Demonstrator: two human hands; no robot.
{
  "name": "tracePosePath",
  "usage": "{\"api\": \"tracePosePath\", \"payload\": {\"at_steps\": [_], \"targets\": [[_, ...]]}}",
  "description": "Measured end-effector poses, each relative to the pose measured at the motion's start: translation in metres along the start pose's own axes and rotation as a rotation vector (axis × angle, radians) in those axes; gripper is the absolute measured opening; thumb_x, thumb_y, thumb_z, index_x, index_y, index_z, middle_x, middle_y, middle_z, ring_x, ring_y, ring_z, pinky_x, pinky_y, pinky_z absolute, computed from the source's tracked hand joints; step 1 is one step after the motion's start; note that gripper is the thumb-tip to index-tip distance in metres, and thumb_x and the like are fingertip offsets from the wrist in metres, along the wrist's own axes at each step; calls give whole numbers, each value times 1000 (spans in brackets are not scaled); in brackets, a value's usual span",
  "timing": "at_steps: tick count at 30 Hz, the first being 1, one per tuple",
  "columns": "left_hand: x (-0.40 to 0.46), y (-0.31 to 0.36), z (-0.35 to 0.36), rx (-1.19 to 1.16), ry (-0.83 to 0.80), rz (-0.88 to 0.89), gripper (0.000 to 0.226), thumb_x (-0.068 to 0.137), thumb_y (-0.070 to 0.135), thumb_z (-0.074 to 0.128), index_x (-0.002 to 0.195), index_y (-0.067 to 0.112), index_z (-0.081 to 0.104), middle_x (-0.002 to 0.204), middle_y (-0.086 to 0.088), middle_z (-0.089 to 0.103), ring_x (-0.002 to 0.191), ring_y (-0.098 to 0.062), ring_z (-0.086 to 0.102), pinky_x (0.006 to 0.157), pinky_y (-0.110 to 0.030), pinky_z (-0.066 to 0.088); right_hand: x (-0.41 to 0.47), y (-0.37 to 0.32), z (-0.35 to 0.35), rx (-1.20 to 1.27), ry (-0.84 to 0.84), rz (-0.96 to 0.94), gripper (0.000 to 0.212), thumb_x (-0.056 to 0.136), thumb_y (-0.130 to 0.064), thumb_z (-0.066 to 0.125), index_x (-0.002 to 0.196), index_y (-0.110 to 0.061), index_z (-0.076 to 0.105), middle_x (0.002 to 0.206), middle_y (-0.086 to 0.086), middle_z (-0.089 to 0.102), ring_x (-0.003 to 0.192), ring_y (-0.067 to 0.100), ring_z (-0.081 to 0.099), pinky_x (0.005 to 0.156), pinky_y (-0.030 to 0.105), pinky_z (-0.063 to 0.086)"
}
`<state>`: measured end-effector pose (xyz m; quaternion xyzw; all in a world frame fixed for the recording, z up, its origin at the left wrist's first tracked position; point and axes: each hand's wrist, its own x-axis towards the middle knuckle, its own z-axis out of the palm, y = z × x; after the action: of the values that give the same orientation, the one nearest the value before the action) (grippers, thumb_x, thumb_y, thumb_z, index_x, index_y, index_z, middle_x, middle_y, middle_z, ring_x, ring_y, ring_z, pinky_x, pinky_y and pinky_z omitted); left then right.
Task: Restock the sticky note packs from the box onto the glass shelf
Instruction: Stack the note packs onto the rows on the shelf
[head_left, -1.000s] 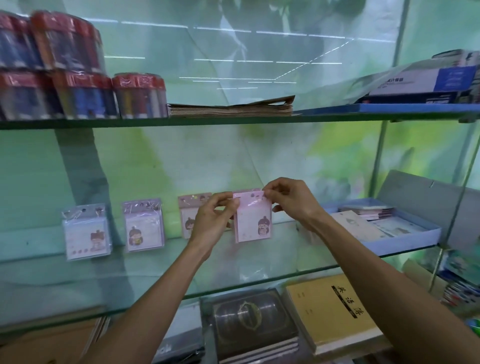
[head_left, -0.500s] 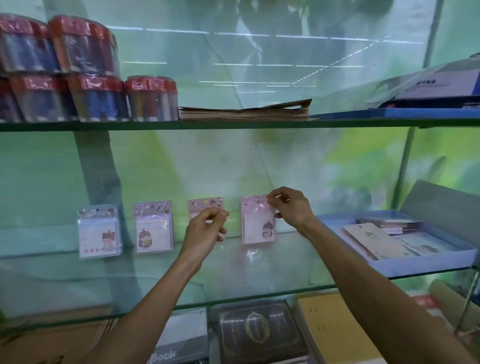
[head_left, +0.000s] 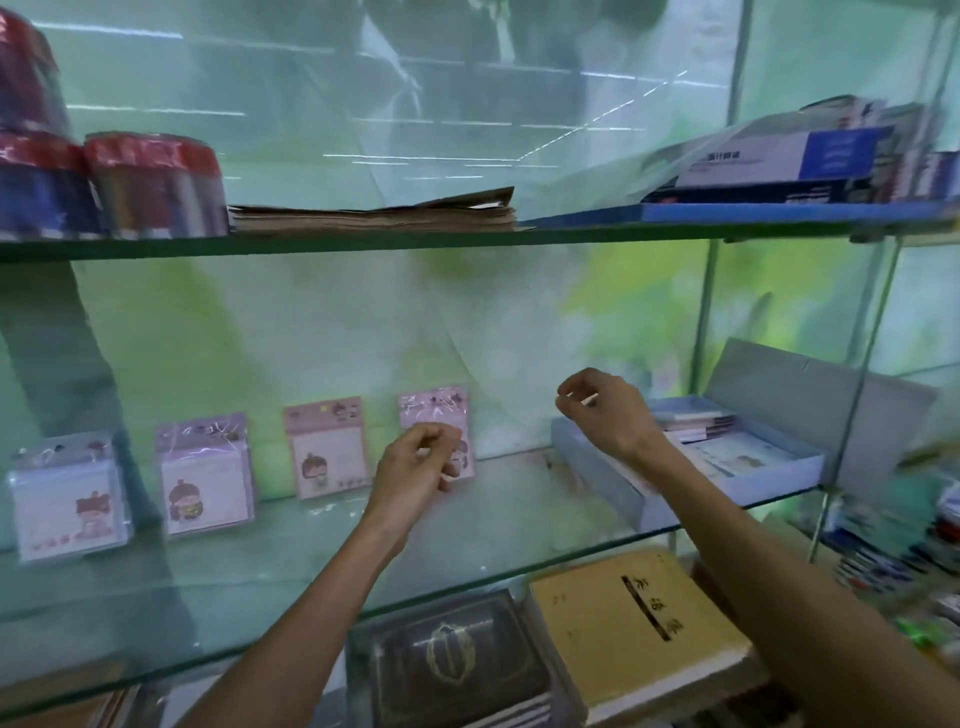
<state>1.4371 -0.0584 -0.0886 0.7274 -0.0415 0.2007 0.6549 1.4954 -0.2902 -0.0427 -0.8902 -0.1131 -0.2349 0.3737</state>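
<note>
Several sticky note packs lean upright against the back wall on the glass shelf (head_left: 260, 566): a bluish one (head_left: 67, 504), a lilac one (head_left: 205, 475), a pink one (head_left: 326, 447) and another pink one (head_left: 434, 408). My left hand (head_left: 415, 467) hovers in front of the last pink pack, fingers loosely curled, holding nothing. My right hand (head_left: 605, 410) is raised over the left end of the pale blue box (head_left: 597, 467), fingers curled, with nothing in it. More packs (head_left: 696, 418) lie inside the box at the shelf's right end.
The upper glass shelf (head_left: 363, 241) carries red-topped containers (head_left: 150, 182), a stack of brown paper (head_left: 374, 210) and boxed goods (head_left: 789, 161). Below the shelf lie a dark book (head_left: 452, 660) and a yellow notebook (head_left: 634, 623). Metal uprights (head_left: 701, 332) stand at the right.
My right hand let go of the pink pack, which now leans on the back wall, and moved right toward the box. My left hand drew back slightly.
</note>
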Motion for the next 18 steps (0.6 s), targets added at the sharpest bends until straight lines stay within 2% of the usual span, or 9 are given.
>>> {"api": "tracePosePath", "payload": {"at_steps": [2, 5, 7, 9, 14, 18], "targets": [[2, 0, 21, -38, -43, -1, 12, 96, 13, 57, 95, 9, 68, 85, -7, 66, 66, -18, 60, 60, -32, 52, -7, 21, -18, -106, -16, 28, 26, 87, -31, 66, 106, -13, 66, 105, 5, 68, 90, 19, 61, 75, 24, 40], [2, 3, 53, -65, -98, -15, 11, 96, 15, 58, 95, 10, 68, 88, -5, 65, 65, -17, 62, 60, -33, 53, -20, 51, -38, -293, -64, 105, 44, 80, -54, 64, 110, -22, 60, 116, 8, 61, 102, 27, 60, 84, 39, 50], [2, 6, 73, -83, -131, -22, 11, 96, 16, 58, 93, 12, 68, 89, -4, 65, 66, -18, 62, 61, -34, 53, -29, 62, -49, -374, -136, 183, 57, 72, -67, 63, 113, -27, 56, 124, 7, 56, 109, 30, 57, 88, 45, 50], [0, 7, 92, -100, -164, -18, 12, 96, 16, 58, 91, 13, 68, 89, -4, 65, 66, -18, 61, 60, -33, 53, -36, 67, -56, -411, -218, 226, 67, 66, -71, 62, 116, -27, 55, 126, 4, 54, 111, 29, 56, 91, 45, 48], [-2, 7, 124, -70, -219, -16, 13, 96, 22, 58, 92, 14, 68, 90, 1, 65, 64, -13, 61, 61, -31, 53, -45, 71, -56, -381, -241, 192, 66, 60, -63, 67, 116, -28, 58, 125, -2, 60, 107, 22, 59, 89, 42, 51], [3, 10, 133, -60, -208, 7, 12, 96, 17, 58, 95, 11, 68, 90, -1, 65, 65, -14, 61, 65, -36, 54, -44, 67, -61, -280, -176, 176, 48, 72, -48, 67, 115, -28, 61, 119, -4, 64, 105, 19, 60, 84, 34, 50]]}}
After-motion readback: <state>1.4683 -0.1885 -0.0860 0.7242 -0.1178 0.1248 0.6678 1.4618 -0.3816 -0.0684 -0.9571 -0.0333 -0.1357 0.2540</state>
